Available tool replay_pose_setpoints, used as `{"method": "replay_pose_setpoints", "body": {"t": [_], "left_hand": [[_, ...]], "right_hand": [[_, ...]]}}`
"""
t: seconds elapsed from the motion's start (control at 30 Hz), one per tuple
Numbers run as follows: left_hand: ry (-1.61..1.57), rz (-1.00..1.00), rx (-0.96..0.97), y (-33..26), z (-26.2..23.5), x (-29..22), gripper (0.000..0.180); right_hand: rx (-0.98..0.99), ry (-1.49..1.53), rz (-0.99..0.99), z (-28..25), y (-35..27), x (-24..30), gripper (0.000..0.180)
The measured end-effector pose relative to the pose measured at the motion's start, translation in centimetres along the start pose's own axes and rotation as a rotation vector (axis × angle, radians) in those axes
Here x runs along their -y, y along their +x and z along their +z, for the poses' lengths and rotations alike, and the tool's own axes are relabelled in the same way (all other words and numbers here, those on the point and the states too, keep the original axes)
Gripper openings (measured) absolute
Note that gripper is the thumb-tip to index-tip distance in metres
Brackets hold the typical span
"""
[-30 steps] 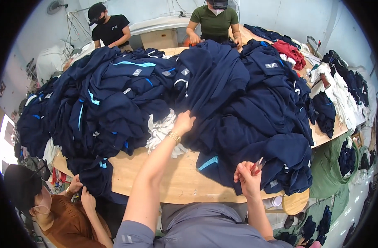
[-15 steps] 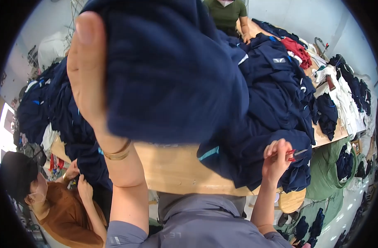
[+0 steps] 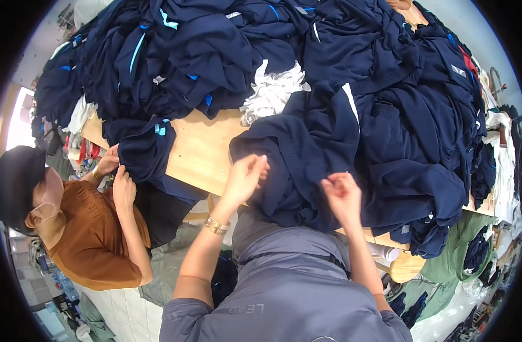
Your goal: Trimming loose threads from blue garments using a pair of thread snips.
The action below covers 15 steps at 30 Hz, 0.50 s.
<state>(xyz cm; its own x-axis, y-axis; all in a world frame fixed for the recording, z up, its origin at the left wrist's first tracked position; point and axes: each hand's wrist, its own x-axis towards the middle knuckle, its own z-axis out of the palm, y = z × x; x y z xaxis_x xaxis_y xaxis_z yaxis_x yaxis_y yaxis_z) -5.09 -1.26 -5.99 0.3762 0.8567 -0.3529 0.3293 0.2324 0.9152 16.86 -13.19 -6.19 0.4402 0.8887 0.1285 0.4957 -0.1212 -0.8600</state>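
A dark navy garment (image 3: 284, 154) lies rumpled at the table's near edge, directly in front of me. Over its left part is my left hand (image 3: 247, 181), fingers curled together; whether they pinch any cloth is hidden. My right hand (image 3: 344, 198) hovers at the garment's right side, slightly blurred, its fingers bent inward. Nothing can be made out between them, and no snips show there now. A white strip (image 3: 350, 105) runs along the far right of this cloth.
Heaped navy garments (image 3: 204, 51) cover the far side and right of the wooden table (image 3: 201, 151). A white bundle of strips (image 3: 275, 91) lies among them. At left, a co-worker in a brown shirt (image 3: 95, 233) handles another navy garment (image 3: 141, 151). Green cloth (image 3: 458, 245) hangs at right.
The navy garment, held up close before me by my left hand, is down at the table edge. My left hand has lowered; my right has moved left, and its red-handled snips no longer show.
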Motion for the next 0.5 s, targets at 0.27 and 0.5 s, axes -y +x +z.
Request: {"method": "replay_pose_setpoints", "body": {"t": [0.27, 0.5], "left_hand": [[-0.360, -0.323, 0.273, -0.5, 6.6, 0.1, 0.051], [-0.318, 0.074, 0.088, -1.5, 4.1, -0.6, 0.032]], "right_hand": [[-0.013, 0.345, 0.148, 1.6, -0.3, -1.5, 0.026], [-0.388, -0.276, -0.081, -4.4, 3.0, 0.0, 0.008]]}}
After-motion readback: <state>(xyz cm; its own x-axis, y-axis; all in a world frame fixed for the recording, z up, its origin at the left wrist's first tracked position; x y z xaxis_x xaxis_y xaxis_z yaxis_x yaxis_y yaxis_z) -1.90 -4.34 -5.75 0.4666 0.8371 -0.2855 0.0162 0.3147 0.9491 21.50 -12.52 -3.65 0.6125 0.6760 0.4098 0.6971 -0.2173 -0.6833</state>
